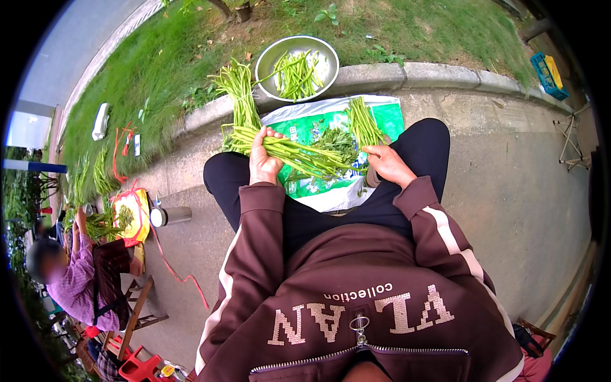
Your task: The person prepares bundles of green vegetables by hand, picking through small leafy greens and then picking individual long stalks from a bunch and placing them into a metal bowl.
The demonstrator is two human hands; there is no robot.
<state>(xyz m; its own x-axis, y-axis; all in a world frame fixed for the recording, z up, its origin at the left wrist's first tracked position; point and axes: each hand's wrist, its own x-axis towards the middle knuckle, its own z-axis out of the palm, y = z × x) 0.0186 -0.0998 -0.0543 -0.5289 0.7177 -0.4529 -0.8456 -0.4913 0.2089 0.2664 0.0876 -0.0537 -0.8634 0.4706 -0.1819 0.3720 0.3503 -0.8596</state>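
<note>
My left hand [266, 157] is closed around a bundle of long green vegetable stems [305, 155], which slants down to the right across my lap. At the bundle's right end is my right hand [389, 164], its thumb and forefinger close together; whether a stem is between them I cannot tell. Stripped leaves [334, 141] lie on a green and white plastic sheet [391, 114] between my knees. A separate bunch of stems [364, 122] rests on the sheet's right part. Another bunch [244, 95] leans over the kerb, left of a metal bowl [264, 55] holding cut stems [298, 76].
A stone kerb [439, 75] borders the grass behind the bowl. On the left, a steel flask [176, 215] lies near red string [179, 274]. A co-worker [79, 291] sits there handling greens. A blue crate [544, 76] stands at the far right.
</note>
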